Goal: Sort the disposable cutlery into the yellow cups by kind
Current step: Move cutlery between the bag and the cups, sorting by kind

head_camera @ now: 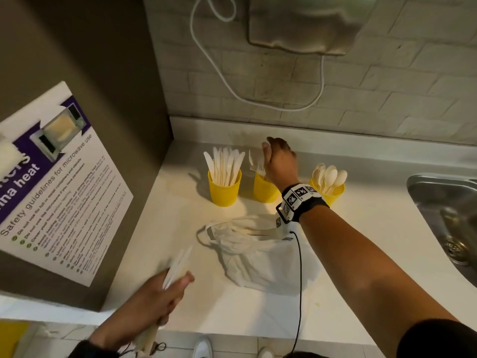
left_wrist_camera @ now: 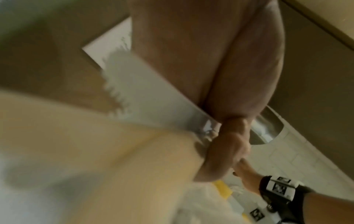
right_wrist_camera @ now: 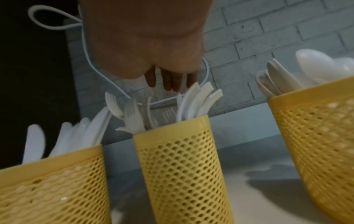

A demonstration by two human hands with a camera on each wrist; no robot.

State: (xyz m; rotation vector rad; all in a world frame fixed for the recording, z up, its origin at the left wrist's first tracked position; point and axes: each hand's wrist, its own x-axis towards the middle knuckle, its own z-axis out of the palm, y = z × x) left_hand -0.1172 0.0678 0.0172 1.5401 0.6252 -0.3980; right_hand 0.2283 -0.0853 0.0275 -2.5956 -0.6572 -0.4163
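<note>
Up near the middle of the head view, the right hand (head_camera: 280,161) hangs over the middle yellow cup (head_camera: 264,189), which holds forks (right_wrist_camera: 132,116). In the right wrist view its fingers (right_wrist_camera: 168,80) point down, loosely spread, just above the fork tips; whether they touch or hold a fork I cannot tell, since the picture is blurred there. A marker-patterned wristband (head_camera: 300,200) sits on that wrist.

At the lower left of the head view, the left hand (head_camera: 160,295) is curled round a bundle of white cutlery (head_camera: 178,262), its ends sticking up and to the right past the fingers. The left wrist view is too smeared to show the kind.

On the white worktop (head_camera: 348,267), left of the fork cup, stands the cup of knives (head_camera: 224,187); to the right, partly behind the wrist, the cup of spoons (head_camera: 329,189). A crumpled white bag (head_camera: 260,257) lies just below the cups, with pale cutlery showing at its mouth.
</note>
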